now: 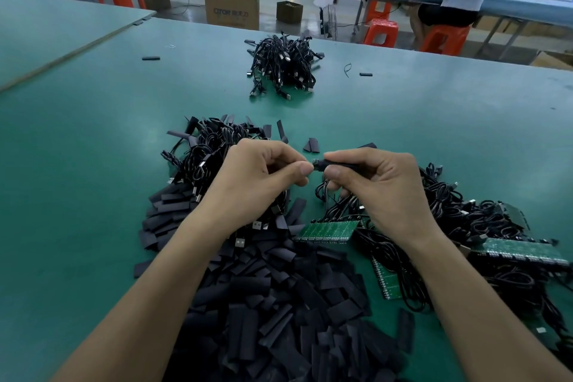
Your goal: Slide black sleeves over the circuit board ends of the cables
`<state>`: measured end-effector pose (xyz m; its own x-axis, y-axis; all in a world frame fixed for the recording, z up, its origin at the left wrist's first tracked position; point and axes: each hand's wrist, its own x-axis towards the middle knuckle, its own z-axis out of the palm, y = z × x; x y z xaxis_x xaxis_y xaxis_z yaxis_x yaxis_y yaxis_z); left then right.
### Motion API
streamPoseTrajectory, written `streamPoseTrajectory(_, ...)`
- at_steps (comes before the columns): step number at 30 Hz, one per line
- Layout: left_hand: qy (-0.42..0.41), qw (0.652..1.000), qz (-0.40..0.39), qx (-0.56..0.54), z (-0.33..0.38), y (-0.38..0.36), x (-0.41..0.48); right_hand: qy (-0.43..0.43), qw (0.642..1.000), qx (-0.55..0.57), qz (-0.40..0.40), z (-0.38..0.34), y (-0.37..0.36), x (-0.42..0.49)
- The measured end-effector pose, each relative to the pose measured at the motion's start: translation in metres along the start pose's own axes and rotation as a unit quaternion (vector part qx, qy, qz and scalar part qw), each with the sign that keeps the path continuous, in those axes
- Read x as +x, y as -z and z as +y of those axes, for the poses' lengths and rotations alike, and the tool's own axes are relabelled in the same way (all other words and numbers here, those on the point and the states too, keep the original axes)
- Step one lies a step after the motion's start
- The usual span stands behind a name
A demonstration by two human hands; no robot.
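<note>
- The right hand [381,183] grips a black tubular sleeve [339,164] between its curled thumb and fingers.
- A small green circuit board end [315,161] sticks out of the sleeve's left mouth, in the gap between the two hands.
- The left hand [263,170], fingers curled, pinches the tip of that board end.
- A thin black cable [322,192] loops down under the right hand.
- A heap of flat black sleeves [279,304] lies on the green table mat [93,195] beneath both wrists.

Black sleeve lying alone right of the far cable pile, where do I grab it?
Pinch the lone sleeve across its middle, on the two long edges, coming from above: it lies flat on the green table, clear of the far cable pile.
</note>
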<state>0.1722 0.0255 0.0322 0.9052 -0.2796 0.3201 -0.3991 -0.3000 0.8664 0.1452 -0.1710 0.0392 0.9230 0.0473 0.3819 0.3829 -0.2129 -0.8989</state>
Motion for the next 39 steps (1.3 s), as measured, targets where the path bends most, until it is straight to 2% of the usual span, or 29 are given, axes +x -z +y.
streamPoseTrajectory(6, 0.021, 1.000, 0.004, 0.019, 0.000, -0.002, -0.001, -0.004, 0.999, 0.028, 0.022, 0.004, -0.003, -0.003)
streamPoseTrajectory(10, 0.004, 1.000, 0.005, 0.022, 0.002, -0.003, -0.001, -0.012, 0.998, 0.052, 0.037, 0.006, -0.005, -0.005)
streamPoseTrajectory(18, -0.007, 0.999, -0.022, 0.047, 0.003, -0.004, -0.003, -0.004, 1.000, 0.020, 0.011, 0.002, -0.007, -0.005)
streamPoseTrajectory(23, 0.005, 0.999, -0.018, 0.027, 0.002, -0.007, -0.003, -0.016, 0.994, -0.004, 0.108, 0.004, -0.008, -0.005)
streamPoseTrajectory(27, 0.005, 1.000, -0.009, 0.004, 0.001, -0.008, -0.003, -0.012, 0.987, 0.039, 0.152, 0.005, -0.014, -0.007)
streamPoseTrajectory(39, -0.012, 1.000, 0.009, -0.012, 0.007, -0.010, -0.003, -0.002, 0.988, 0.072, 0.140, -0.004, -0.030, -0.010)
